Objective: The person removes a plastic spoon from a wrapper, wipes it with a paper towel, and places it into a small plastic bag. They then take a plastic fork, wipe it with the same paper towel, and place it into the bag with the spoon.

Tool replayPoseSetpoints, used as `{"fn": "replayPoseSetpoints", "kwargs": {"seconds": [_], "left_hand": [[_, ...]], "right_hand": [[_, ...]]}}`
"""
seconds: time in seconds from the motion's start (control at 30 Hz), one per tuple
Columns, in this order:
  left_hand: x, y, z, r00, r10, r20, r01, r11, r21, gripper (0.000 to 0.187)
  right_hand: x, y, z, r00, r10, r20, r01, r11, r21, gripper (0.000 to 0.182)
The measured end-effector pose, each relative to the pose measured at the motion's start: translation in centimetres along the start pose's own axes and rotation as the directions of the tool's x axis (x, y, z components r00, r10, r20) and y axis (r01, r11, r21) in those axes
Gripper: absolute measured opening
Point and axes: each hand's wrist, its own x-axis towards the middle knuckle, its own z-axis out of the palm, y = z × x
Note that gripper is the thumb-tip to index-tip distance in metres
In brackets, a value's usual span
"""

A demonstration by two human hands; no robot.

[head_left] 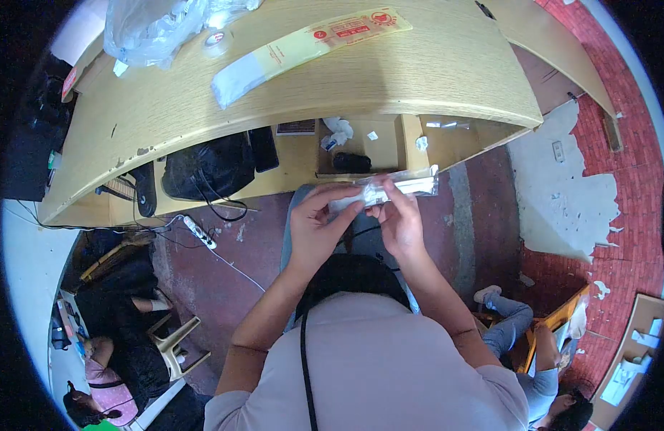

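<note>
Both my hands are raised in front of the desk's open shelf, holding a clear plastic packet (420, 184) with white items inside. My left hand (322, 219) pinches the packet's left end between thumb and fingers. On its middle part, my right hand (398, 221) has its thumb and fingers closed. The packet's right end sticks out past my right hand. What exactly the white items are is too small to tell. Above, on the desktop (432, 79), lies a long yellow and white printed sleeve (310, 54).
A plastic bag (156, 29) and a tape roll (217, 43) sit on the desktop. The shelf holds a black bag (210, 169) and a dark case (352, 162). A power strip (200, 232) is on the left. One person sits at lower left, another at lower right.
</note>
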Motion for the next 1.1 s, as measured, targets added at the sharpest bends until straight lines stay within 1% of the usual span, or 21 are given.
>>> {"fn": "replayPoseSetpoints", "kwargs": {"seconds": [0.03,0.1,0.13,0.2,0.23,0.3,0.33,0.4,0.43,0.5,0.53,0.6,0.63,0.7,0.73,0.8,0.9,1.03,1.1], "left_hand": [[0.0,0.0,-0.1,1.000,0.000,0.000,0.000,1.000,0.000,0.026],[0.1,-0.1,-0.1,0.999,-0.032,0.011,0.033,0.999,-0.035,0.026],[0.1,-0.1,-0.1,0.999,-0.033,0.012,0.033,0.999,-0.035,0.026],[0.1,-0.1,-0.1,1.000,-0.010,0.020,0.011,0.999,-0.042,0.025],[0.1,0.0,0.0,1.000,-0.010,0.020,0.011,0.999,-0.042,0.025],[0.1,0.2,0.0,0.999,-0.053,-0.002,0.053,0.999,-0.012,0.025],[0.2,0.1,-0.1,0.999,-0.053,-0.003,0.053,0.999,-0.012,0.025],[0.3,-0.4,-0.2,0.986,-0.163,-0.028,0.160,0.983,-0.086,0.025],[0.4,-0.3,-0.3,0.986,-0.162,-0.028,0.159,0.984,-0.086,0.025],[0.5,-0.1,-0.4,0.980,-0.195,-0.034,0.187,0.967,-0.175,0.026],[0.5,-0.2,-0.4,0.980,-0.196,-0.036,0.187,0.967,-0.175,0.026],[0.5,-0.4,-0.5,0.984,-0.174,-0.032,0.162,0.961,-0.224,0.026],[0.5,-0.5,-0.6,0.984,-0.174,-0.033,0.163,0.961,-0.223,0.026],[0.5,-0.6,-0.6,0.977,-0.209,-0.037,0.195,0.954,-0.228,0.026],[0.5,-0.5,-0.5,0.977,-0.209,-0.034,0.196,0.954,-0.228,0.026],[0.5,-0.2,-0.3,0.978,-0.208,-0.021,0.197,0.951,-0.239,0.025],[0.5,0.0,-0.2,0.981,-0.194,-0.026,0.184,0.958,-0.222,0.025],[0.4,-0.2,-0.3,0.983,-0.179,-0.026,0.169,0.961,-0.218,0.025],[0.4,-0.4,-0.4,0.991,-0.129,-0.023,0.125,0.982,-0.140,0.024]], "right_hand": [[0.0,0.0,-0.1,1.000,0.000,0.000,0.000,1.000,0.000,0.017],[0.1,0.0,-0.4,1.000,-0.005,0.026,0.007,0.995,-0.095,0.022],[0.1,0.2,-0.4,1.000,-0.005,0.026,0.007,0.995,-0.095,0.022],[0.2,0.4,-0.4,0.998,-0.067,0.001,0.067,0.986,-0.153,0.022],[0.4,0.5,-0.5,0.998,-0.068,0.000,0.067,0.986,-0.153,0.022],[0.6,0.5,-0.6,0.994,-0.106,-0.014,0.097,0.950,-0.297,0.021],[0.6,0.4,-0.6,0.994,-0.105,-0.013,0.097,0.950,-0.297,0.021],[0.4,0.0,-0.4,0.999,-0.045,-0.001,0.044,0.975,-0.219,0.021],[0.4,-0.1,-0.6,0.999,-0.045,0.000,0.044,0.975,-0.219,0.021],[0.4,-0.6,-1.3,0.996,0.022,0.088,-0.005,0.981,-0.192,0.025],[0.4,-0.6,-1.8,0.996,0.023,0.088,-0.006,0.981,-0.192,0.025],[0.6,-0.5,-2.6,0.984,-0.040,0.172,0.104,0.919,-0.381,0.027],[0.5,-0.7,-2.8,0.984,-0.039,0.172,0.103,0.919,-0.381,0.027],[0.4,-1.0,-3.0,0.945,-0.034,0.325,0.200,0.848,-0.491,0.022],[0.2,-1.1,-2.7,0.946,-0.036,0.323,0.200,0.848,-0.491,0.022],[0.0,-1.2,-1.9,0.955,-0.031,0.295,0.184,0.842,-0.508,0.014],[0.1,-1.1,-1.9,0.962,-0.039,0.269,0.172,0.854,-0.492,0.009],[0.2,-0.6,-2.5,0.955,-0.029,0.295,0.167,0.875,-0.455,0.012],[0.2,-0.4,-2.5,0.961,-0.029,0.275,0.144,0.903,-0.404,0.014]]}}
